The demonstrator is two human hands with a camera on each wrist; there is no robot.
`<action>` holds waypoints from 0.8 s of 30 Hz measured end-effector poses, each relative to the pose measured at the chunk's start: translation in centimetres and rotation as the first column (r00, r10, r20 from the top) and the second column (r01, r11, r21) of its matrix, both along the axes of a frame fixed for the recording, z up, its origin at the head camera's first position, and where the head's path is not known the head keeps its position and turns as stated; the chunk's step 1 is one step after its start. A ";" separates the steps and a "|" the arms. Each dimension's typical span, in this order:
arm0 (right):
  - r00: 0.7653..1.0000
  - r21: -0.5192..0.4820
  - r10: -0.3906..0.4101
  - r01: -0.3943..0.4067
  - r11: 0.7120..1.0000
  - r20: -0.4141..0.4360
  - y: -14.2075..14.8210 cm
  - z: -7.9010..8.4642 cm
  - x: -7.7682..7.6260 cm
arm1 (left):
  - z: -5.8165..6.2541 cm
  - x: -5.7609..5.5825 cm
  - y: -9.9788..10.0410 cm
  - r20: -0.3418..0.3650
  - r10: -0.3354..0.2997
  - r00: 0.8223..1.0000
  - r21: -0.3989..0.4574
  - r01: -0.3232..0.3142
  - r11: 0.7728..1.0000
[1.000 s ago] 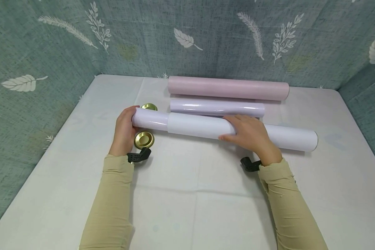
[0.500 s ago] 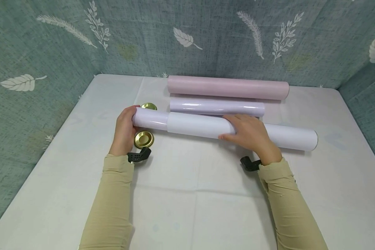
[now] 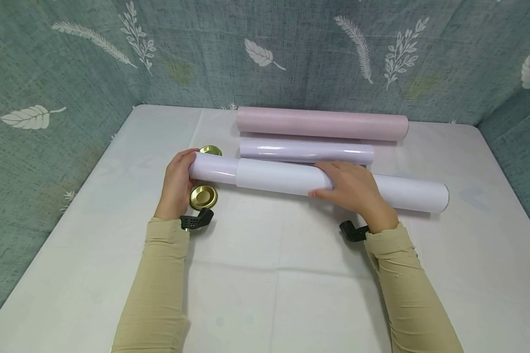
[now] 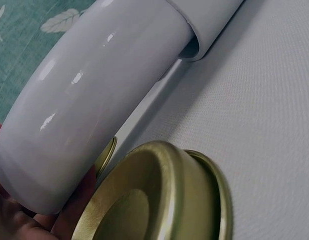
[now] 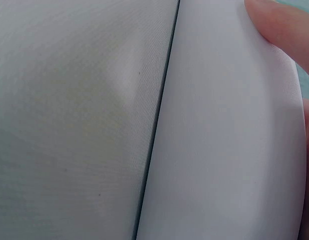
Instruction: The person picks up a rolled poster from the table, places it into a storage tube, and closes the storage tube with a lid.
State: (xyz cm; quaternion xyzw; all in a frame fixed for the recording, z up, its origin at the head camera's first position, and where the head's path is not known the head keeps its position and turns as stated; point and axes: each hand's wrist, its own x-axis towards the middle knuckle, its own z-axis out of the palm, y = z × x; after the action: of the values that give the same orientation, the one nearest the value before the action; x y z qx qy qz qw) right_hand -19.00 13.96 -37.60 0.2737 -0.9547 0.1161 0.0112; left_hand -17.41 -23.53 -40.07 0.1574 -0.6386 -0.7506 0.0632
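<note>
My left hand (image 3: 175, 185) grips the outer end of a glossy pale-lilac roll (image 3: 214, 168), its fingers curled around it. The roll's other end sits inside the mouth of a wide white tube (image 3: 276, 176); in the left wrist view a dark gap shows below the roll at the tube's mouth (image 4: 203, 45). My right hand (image 3: 352, 190) grasps the tube from above near its middle, thumb on the near side. In the right wrist view the thumb (image 5: 287, 30) lies against the tube's smooth wall. Roll and tube lie in one line across the table.
A gold metal cap (image 3: 203, 197) lies just in front of the roll by my left hand, and another gold cap (image 3: 211, 150) behind it. Farther back lie a second glossy lilac roll (image 3: 306, 151) and a pink tube (image 3: 322, 123). A leaf-patterned curtain (image 3: 300, 54) borders the white-covered table (image 3: 238, 299).
My left hand and the lilac roll's outer end have shifted very slightly right, toward the white tube. The right hand and the tube stay in place.
</note>
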 end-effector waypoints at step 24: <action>1.000 0.002 -0.002 0.002 1.000 0.001 0.0 0.0 0.0 | 0.2 0.0 0.4 0.017 -0.028 0.999 -0.091 0.029 0.995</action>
State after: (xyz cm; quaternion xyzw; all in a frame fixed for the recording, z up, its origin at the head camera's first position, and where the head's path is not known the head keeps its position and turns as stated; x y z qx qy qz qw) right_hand -18.98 13.92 -37.56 0.2729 -0.9551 0.1152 0.0105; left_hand -17.37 -23.16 -39.84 0.1512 -0.6748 -0.7202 0.0545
